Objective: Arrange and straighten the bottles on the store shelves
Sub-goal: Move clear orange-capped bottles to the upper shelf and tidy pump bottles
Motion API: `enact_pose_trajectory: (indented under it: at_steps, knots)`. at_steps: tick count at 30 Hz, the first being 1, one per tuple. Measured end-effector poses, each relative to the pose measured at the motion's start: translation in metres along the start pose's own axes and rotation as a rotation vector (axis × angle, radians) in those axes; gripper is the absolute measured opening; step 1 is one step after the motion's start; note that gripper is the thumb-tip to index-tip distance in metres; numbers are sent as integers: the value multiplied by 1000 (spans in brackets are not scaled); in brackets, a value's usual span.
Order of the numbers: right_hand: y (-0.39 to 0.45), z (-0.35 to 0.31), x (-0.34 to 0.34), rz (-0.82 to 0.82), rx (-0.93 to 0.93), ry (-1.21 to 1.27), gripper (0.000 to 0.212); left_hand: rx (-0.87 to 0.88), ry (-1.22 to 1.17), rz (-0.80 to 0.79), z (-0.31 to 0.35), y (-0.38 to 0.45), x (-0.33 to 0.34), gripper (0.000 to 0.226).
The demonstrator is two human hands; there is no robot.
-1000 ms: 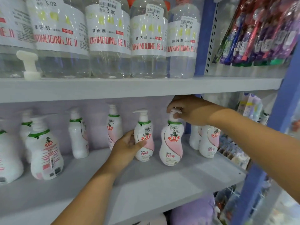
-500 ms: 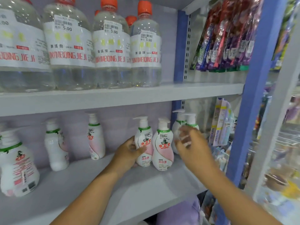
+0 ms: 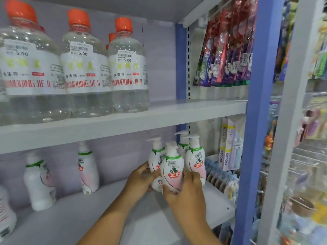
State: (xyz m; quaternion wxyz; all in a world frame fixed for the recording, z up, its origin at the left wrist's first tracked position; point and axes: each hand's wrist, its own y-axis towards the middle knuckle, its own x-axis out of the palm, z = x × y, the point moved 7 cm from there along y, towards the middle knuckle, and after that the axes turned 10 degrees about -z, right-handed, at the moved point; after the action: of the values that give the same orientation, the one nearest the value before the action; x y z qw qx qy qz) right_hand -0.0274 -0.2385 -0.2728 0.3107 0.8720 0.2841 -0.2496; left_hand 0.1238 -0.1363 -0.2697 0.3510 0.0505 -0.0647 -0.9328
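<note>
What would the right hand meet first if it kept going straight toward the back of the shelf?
Probably the front pump bottle the right hand already grips; behind that bottle, more pump bottles, though depth is unclear.

To my right: hanging toothbrush packs (image 3: 228, 50), red and purple, upper bay. Below them, boxed items in pale packaging (image 3: 229, 147). Blue upright post (image 3: 254, 121) beside both. Further right, blurred goods on wire hooks (image 3: 304, 156).
</note>
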Motion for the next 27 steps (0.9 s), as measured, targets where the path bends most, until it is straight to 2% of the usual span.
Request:
enact_pose_trajectory:
  at_steps: [7,13,20,27]
  knots:
    - [3,8,-11,5,-44,31,84,-27,118,-51,-3,12,8,20]
    - [-1,13,-14,19,-61,-34,79,68,159,-104,-18,12,8,26]
    - [-7,14,-11,76,-65,-87,66,84,190,-95,-24,20,7,30]
    - [-8,16,-9,63,-44,-86,69,73,198,-84,-26,19,7,30]
